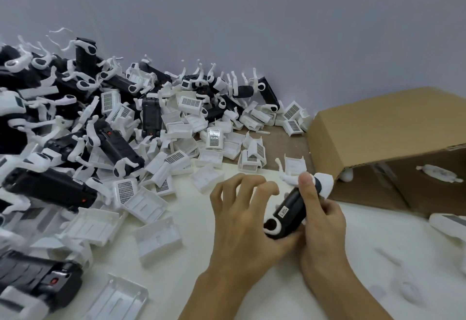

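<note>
A black device with white end caps and a small label sits tilted between both hands, low and right of centre. My right hand grips its body, the thumb pressed up along its side near the white top cap. My left hand holds the lower end with the thumb underneath, while its fingers spread loosely above the tabletop.
A large heap of black devices and white plastic covers fills the left and back of the white table. An open cardboard box lies on its side at right, white parts inside. A grey wall stands behind.
</note>
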Tool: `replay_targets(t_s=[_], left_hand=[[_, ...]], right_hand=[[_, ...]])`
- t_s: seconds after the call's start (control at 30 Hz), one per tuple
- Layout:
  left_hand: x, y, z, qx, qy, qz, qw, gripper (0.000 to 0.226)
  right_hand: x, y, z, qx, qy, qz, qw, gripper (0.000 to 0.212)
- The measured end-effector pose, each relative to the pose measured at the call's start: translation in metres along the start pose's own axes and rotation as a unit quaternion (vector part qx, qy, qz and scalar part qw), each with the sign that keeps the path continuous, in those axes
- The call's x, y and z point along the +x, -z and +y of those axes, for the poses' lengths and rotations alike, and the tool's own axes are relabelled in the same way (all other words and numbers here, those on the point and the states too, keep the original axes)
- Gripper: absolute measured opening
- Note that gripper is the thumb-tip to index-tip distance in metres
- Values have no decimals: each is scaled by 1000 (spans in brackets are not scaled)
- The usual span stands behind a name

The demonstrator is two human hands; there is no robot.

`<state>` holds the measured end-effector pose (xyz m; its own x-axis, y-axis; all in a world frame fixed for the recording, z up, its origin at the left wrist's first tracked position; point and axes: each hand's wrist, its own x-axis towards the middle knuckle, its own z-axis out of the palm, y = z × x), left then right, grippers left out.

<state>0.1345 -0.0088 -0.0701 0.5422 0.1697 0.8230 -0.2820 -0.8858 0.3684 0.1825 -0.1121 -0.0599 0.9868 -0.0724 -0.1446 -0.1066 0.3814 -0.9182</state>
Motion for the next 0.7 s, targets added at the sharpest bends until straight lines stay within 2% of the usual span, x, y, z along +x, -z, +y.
replay_targets(t_s=[0.1,0.13,0.2,0.27,0.33,0.4,0.43,0.47,0.5,0.53,0.57,0.6,0.63,0.7], left_hand=[[-2,-3,-3,42,-18,16,999,54],[-2,-3,-4,52,-26,24,998,51],[-3,-4,-5,27,-11,42,999,46],[-2,-1,-6,-77,78,50,993,51],[1,5,-6,-196,216,49,955,54],[6,9,-9,-271,339,49,900,44],[10,11,-12,-312,392,63,863,33],[13,11,-15,-378,447,84,807,21],[17,12,-18,-469,498,96,723,15],[21,13,-18,-557,532,100,630,21],[22,16,-19,-621,547,96,553,31],[23,19,-19,-660,547,83,507,40],[23,21,-18,-681,545,65,484,45],[21,21,-19,-696,538,27,475,48]], right_hand=[[-3,-1,1,-28,38,9,999,112],[-4,-1,1,-30,52,-8,998,106],[-8,-2,1,-6,76,-82,994,82],[-12,-2,-2,-18,98,-163,982,68],[-17,-3,-3,-99,125,-214,964,66],[-24,-4,0,-141,152,-266,941,67],[-26,-4,2,-138,174,-267,938,65],[-27,-3,2,-131,198,-246,940,61],[-26,-3,2,-130,217,-214,944,54],[-25,-3,2,-132,228,-187,946,46],[-24,-3,2,-139,228,-178,947,39],[-23,-3,3,-152,228,-187,943,37],[-23,-2,4,-171,231,-207,935,37],[-26,-4,8,-219,246,-250,911,42]])
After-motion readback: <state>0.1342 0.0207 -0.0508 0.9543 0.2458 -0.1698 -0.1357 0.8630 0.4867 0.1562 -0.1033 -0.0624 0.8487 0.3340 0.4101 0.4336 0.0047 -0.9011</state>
